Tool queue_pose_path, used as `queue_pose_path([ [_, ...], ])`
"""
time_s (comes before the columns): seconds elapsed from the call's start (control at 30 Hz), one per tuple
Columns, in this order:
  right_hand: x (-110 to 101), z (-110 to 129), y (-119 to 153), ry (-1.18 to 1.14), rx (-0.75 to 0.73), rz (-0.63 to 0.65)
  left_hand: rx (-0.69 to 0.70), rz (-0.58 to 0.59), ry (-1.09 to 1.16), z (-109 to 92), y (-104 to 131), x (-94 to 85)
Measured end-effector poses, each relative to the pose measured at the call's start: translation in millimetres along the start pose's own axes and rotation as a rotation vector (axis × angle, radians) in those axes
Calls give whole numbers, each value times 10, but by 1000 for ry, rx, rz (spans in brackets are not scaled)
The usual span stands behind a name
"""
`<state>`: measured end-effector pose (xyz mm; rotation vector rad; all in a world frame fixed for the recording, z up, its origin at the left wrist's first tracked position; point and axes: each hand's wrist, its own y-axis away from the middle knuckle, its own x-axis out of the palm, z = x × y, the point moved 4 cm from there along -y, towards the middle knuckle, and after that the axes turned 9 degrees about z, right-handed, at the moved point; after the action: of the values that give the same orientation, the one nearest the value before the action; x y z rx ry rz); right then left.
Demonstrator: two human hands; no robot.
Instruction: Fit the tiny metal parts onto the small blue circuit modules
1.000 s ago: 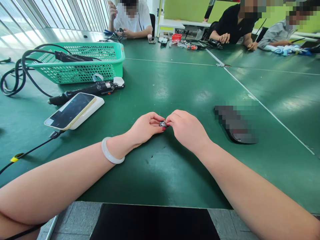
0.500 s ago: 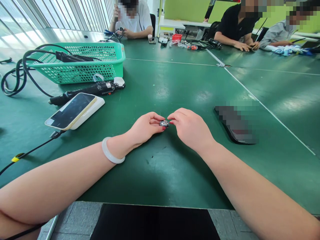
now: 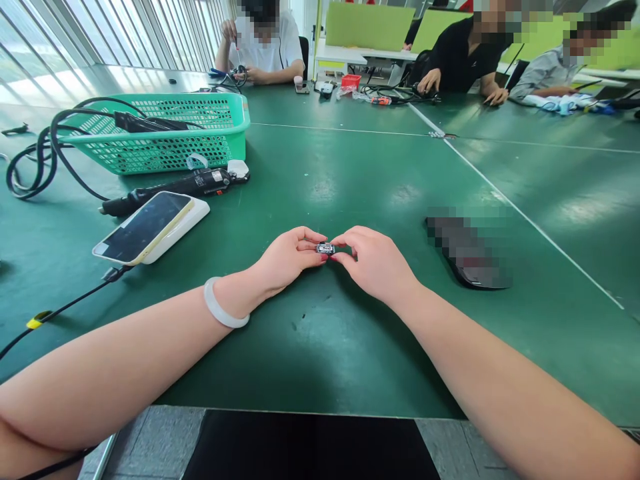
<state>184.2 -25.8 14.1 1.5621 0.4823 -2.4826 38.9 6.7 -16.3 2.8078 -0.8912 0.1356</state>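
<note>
A small black piece with white markings (image 3: 325,248) is pinched between the thumb and fingers of my left hand (image 3: 286,259), low over the green table. It is too small for me to tell its kind. My right hand (image 3: 376,261) meets it from the right, thumb and forefinger closed on its right end. The fingertips hide both ends of the piece. A white bangle (image 3: 224,304) circles my left wrist.
At left, a phone (image 3: 145,227) rests on a white block, with a cable running off. Behind are a black electric screwdriver (image 3: 185,183) and a green basket (image 3: 175,150) with cables. A dark phone-like slab (image 3: 470,257) lies at right. Several people sit across the table (image 3: 350,173).
My right hand has come left, and its thumb and forefinger have closed on the small piece. My left hand keeps its hold. Across the table, the person in black has spread their hands apart.
</note>
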Motion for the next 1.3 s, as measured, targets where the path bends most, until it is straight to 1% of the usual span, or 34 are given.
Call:
queue_pose_path([
  [0.3,19,6,2,-4,-15,-31,-9,-2,41,-12,-8,-2],
  [0.73,16,24,4,28,10,-92,-4,18,93,-21,1,3],
  [1.0,121,133,-48,155,-20,-109,-21,-70,175,-45,4,11],
  [1.1,132,150,-52,117,-39,-114,-49,-104,178,-45,20,-5],
  [1.2,95,78,-42,20,-42,-117,-67,-129,114,-95,84,-35],
  [1.3,37,-94,-32,-52,25,-121,-99,-188,-116,-192,198,-141],
])
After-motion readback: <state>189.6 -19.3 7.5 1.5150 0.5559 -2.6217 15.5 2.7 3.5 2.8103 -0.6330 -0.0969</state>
